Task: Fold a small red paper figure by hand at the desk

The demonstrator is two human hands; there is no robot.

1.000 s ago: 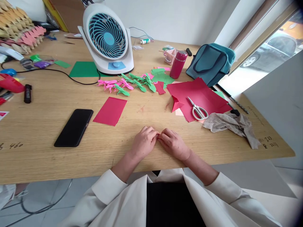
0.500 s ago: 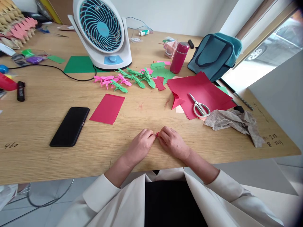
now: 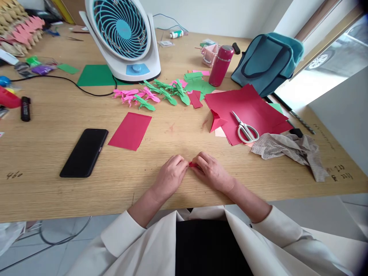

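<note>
Between my fingertips shows a small folded piece of red paper (image 3: pixel 192 164), mostly hidden by the fingers. My left hand (image 3: pixel 171 174) pinches its left end, and my right hand (image 3: pixel 212 171) pinches the right end. Both hands rest low over the table's front part. Ahead and to the left lies a stack of red paper sheets (image 3: pixel 130 131). Beyond the hands sit several folded green paper figures (image 3: pixel 165 94) and pink paper figures (image 3: pixel 129 96). White-handled scissors (image 3: pixel 245 128) lie on large red sheets (image 3: pixel 258 103) to the right.
A black phone (image 3: pixel 84 153) lies on the left of the wooden table (image 3: pixel 172 134). At the back stand a fan (image 3: pixel 135 69), a red flask (image 3: pixel 221 66) and a teal bag (image 3: pixel 267 63). A crumpled cloth (image 3: pixel 287 147) lies at the right; a black marker (image 3: pixel 25 109) lies far left.
My fingers have shifted slightly on the red paper, and a little more of it shows between them. The view has moved a bit; the objects on the table stay put.
</note>
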